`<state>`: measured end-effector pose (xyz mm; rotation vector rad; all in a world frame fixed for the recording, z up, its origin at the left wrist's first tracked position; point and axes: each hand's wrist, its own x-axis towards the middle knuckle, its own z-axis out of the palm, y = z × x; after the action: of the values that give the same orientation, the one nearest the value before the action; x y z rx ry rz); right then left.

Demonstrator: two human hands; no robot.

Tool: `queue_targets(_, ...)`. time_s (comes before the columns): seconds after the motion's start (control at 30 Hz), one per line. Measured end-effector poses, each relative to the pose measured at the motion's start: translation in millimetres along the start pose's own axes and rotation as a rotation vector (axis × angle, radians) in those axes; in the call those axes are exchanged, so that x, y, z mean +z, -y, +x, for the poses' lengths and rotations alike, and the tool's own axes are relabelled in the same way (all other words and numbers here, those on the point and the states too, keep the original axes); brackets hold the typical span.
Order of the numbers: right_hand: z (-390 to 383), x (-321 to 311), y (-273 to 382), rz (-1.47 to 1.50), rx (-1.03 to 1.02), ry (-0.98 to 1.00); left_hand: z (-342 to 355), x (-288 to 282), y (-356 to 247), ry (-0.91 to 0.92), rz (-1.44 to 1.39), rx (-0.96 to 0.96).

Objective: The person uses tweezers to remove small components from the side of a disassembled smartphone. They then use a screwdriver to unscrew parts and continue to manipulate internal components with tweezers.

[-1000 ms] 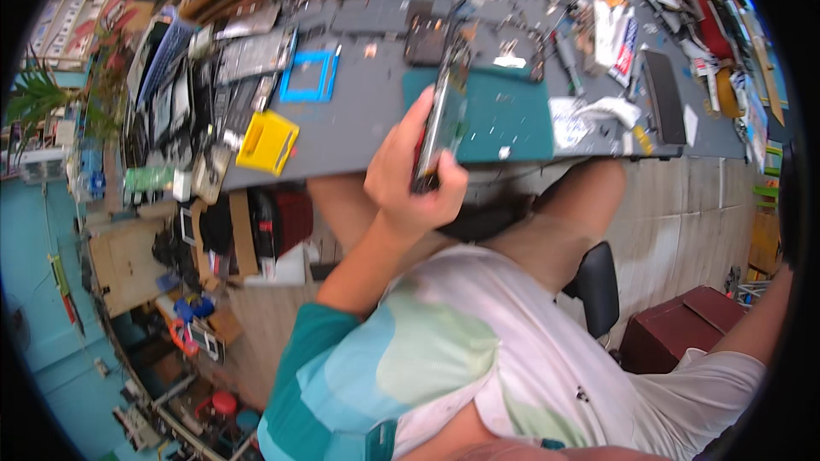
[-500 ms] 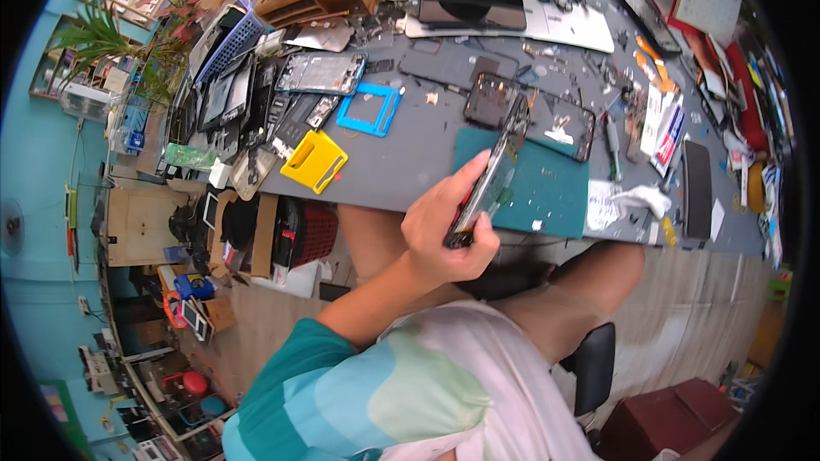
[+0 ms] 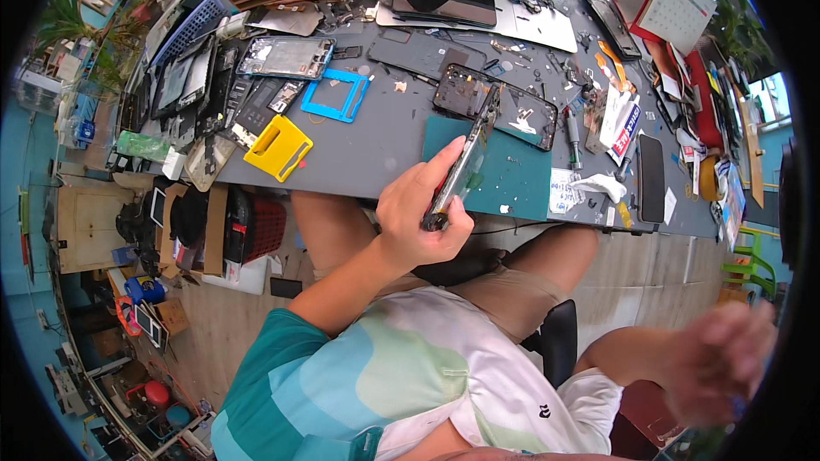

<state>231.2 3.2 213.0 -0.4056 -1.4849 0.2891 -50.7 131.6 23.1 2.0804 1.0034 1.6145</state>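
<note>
The right hand, low at the frame's right, is motion-blurred; whether it holds anything cannot be told, and small bench parts stay indistinct.

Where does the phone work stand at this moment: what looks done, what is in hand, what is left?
Done: the phone is off the green mat and looks partly opened. In hand: the left hand grips it edge-on above the desk edge; the right hand is blurred, away to the side and low, apparently empty. Left: another opened phone frame, a yellow jig and a blue jig lie loose on the desk.
</note>
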Motion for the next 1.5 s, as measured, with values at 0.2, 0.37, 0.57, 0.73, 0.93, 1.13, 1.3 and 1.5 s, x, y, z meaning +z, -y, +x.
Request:
queue_targets(0.2,-29,84,-39,0.42,0.405,0.233,5,14,3,0.02,-0.07,0.079)
queue_targets(0.37,-28,106,-49,0.721,0.433,0.349,-1,5,4,-0.039,0.01,0.05)
queue_targets(0.57,-25,161,-39,1.058,0.412,0.25,2,20,-5,-0.021,-0.073,-0.016)
queue_targets(0.73,-19,226,-32,1.469,0.38,0.058,1,18,7,-0.085,-0.094,0.091)
queue_targets(0.93,-37,261,-18,1.643,0.43,0.039,3,11,2,-0.072,-0.019,0.089)
queue_targets(1.13,-51,232,-73,1.38,0.364,0.69,6,9,-1,-0.062,-0.054,0.077)
queue_targets(1.3,-63,168,-102,1.241,0.585,0.829,3,13,5,-0.089,-0.042,0.142)
queue_targets(1.5,-83,90,-103,1.395,0.74,0.387,5,12,7,-0.092,-0.037,0.159)
